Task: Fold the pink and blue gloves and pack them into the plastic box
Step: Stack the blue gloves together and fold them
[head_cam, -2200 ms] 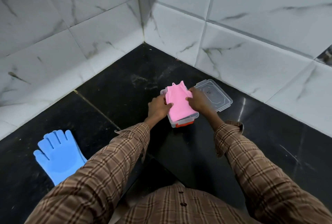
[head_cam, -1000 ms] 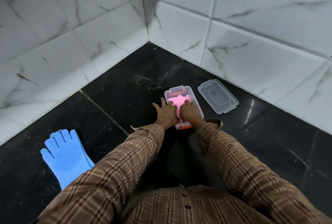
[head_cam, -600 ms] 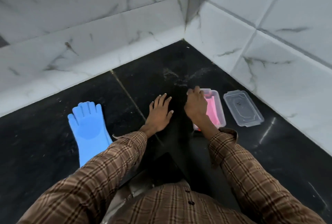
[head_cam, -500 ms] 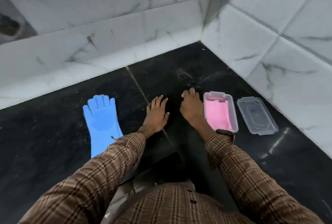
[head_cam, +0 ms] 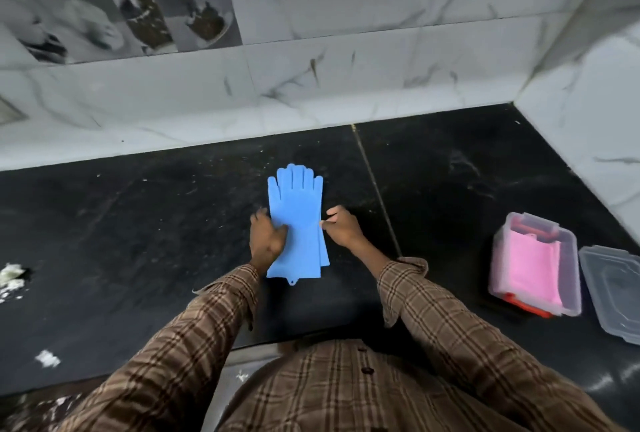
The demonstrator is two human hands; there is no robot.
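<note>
The blue gloves (head_cam: 298,217) lie flat and stacked on the black counter, fingers pointing at the wall. My left hand (head_cam: 265,236) rests on their left edge at the palm. My right hand (head_cam: 341,229) pinches their right edge at the same height. The folded pink gloves (head_cam: 531,269) lie inside the clear plastic box (head_cam: 502,258) at the right. The box's clear lid (head_cam: 613,293) lies loose on the counter just right of it.
White marble tiled walls (head_cam: 311,92) close the counter at the back and right. A seam (head_cam: 375,186) crosses the black counter right of the gloves. White crumbs (head_cam: 12,276) lie at the far left. The counter's front edge is near my shirt.
Both hands left the box with the pink gloves in it and moved left onto the blue gloves. My view swung left, so the box now sits at the right edge.
</note>
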